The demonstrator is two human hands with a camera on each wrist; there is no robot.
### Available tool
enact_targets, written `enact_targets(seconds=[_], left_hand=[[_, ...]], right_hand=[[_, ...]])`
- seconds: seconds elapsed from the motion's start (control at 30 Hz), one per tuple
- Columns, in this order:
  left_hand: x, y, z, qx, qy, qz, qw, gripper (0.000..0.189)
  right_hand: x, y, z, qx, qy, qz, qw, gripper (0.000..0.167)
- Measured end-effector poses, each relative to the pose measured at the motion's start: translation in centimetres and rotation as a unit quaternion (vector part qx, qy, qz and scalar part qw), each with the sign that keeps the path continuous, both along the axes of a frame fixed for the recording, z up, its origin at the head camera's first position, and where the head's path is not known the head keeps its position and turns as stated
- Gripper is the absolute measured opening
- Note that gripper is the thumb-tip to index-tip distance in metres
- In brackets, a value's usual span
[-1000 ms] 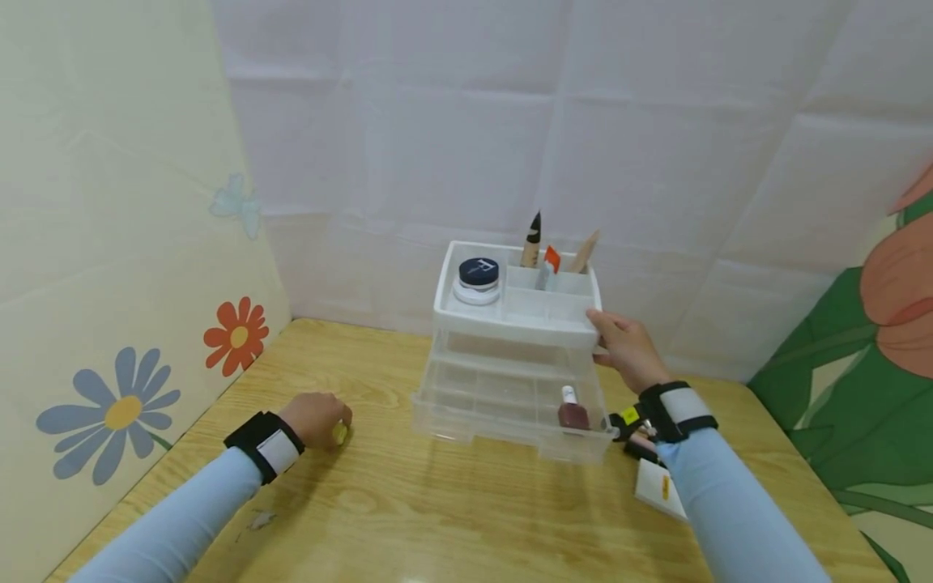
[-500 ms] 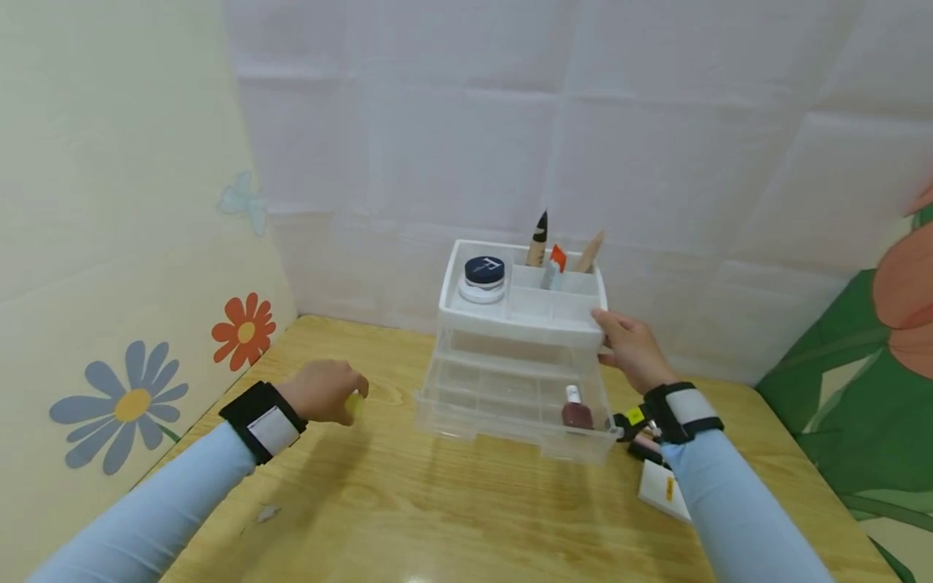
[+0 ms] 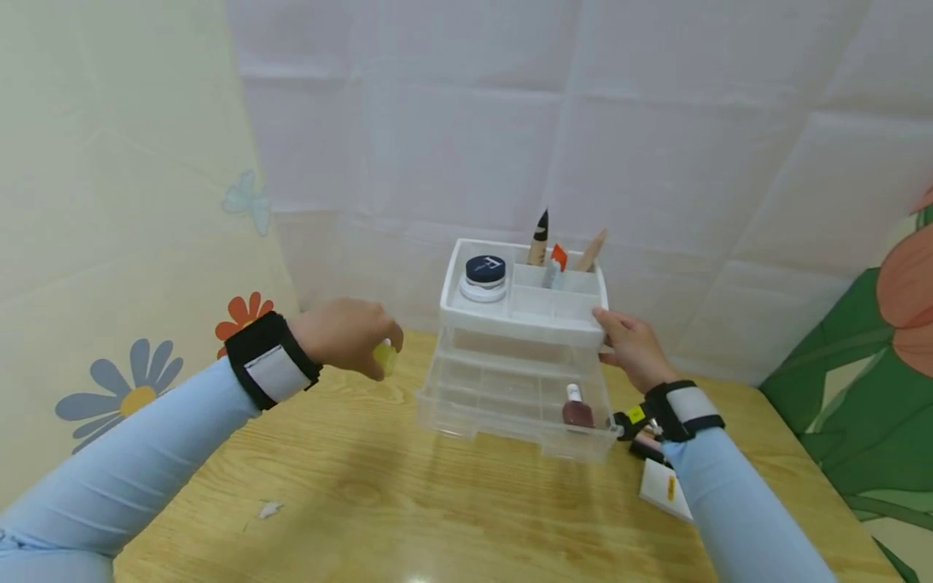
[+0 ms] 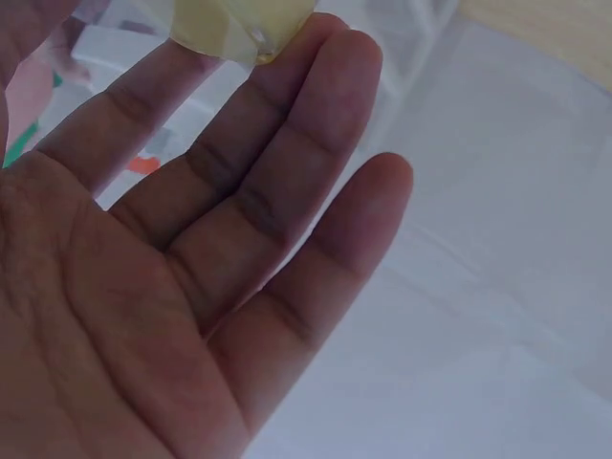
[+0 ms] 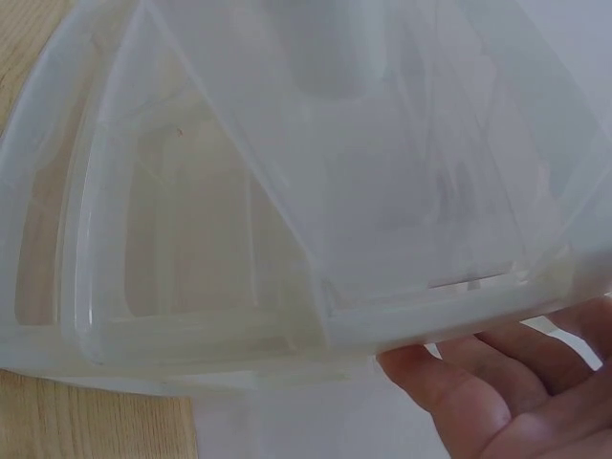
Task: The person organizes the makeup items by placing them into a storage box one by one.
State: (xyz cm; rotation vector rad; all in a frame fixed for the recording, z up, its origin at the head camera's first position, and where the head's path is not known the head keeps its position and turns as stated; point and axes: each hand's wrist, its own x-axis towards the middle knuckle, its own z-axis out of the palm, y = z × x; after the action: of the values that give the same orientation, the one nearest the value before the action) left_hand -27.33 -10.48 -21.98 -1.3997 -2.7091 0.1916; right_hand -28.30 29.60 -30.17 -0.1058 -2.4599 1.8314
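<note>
In the head view, my left hand (image 3: pixel 350 336) is raised over the table, left of a drawer organizer (image 3: pixel 521 328). Between its fingertips it pinches a small yellow bottle (image 3: pixel 385 358), which looks see-through in the left wrist view, where only its lower part shows. My right hand (image 3: pixel 632 350) grips the organizer's right front corner, thumb at the white top tray's rim and fingers against the side. A clear drawer (image 3: pixel 503 427) stands pulled out at the front, with a dark red nail polish bottle (image 3: pixel 578 413) upright at its right end.
The top tray holds a dark-lidded round jar (image 3: pixel 484 277), a black-tipped pen (image 3: pixel 538 239), a red-ended tube (image 3: pixel 558 259) and a beige pointed stick (image 3: pixel 592 251). By the right forearm lie a white box (image 3: pixel 663 487) and dark items. A cloth wall (image 3: pixel 408 146) stands behind.
My left hand has lifted off the table with the yellow bottle and moved right, toward the organizer. My right hand keeps its hold on the organizer's corner.
</note>
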Motion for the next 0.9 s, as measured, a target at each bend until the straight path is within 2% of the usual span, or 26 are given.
enact_targets(seconds=[0.1,0.27,0.4,0.5,0.63,0.9], left_hand=[[0.4,1.3,1.7,-0.018,0.009,-0.006,0.9998,0.037],[0.9,3.4,4.1,-0.006,0.008,-0.03,0.9995,0.036],[0.9,5.3,4.9,-0.012,-0.024,-0.043,0.9987,0.034],[0.5,6.8,4.5,-0.03,-0.056,-0.041,0.9971,0.036],[-0.1,8.6,3.3,-0.051,-0.076,-0.037,0.9951,0.038],[-1.2,10.4,0.2,-0.08,-0.09,-0.038,0.992,0.041]], right_hand=[[-0.1,-0.1,0.1,-0.001,0.003,0.003,1.0,0.08],[-0.1,-0.2,0.2,-0.005,0.005,0.008,0.9999,0.078],[-0.1,-0.3,0.2,-0.004,0.001,0.006,1.0,0.078],[0.0,-0.3,0.2,-0.003,-0.003,0.004,1.0,0.077],[0.0,-0.3,0.0,-0.009,-0.008,0.003,0.9999,0.077],[0.1,-0.2,-0.5,0.001,-0.002,0.007,1.0,0.077]])
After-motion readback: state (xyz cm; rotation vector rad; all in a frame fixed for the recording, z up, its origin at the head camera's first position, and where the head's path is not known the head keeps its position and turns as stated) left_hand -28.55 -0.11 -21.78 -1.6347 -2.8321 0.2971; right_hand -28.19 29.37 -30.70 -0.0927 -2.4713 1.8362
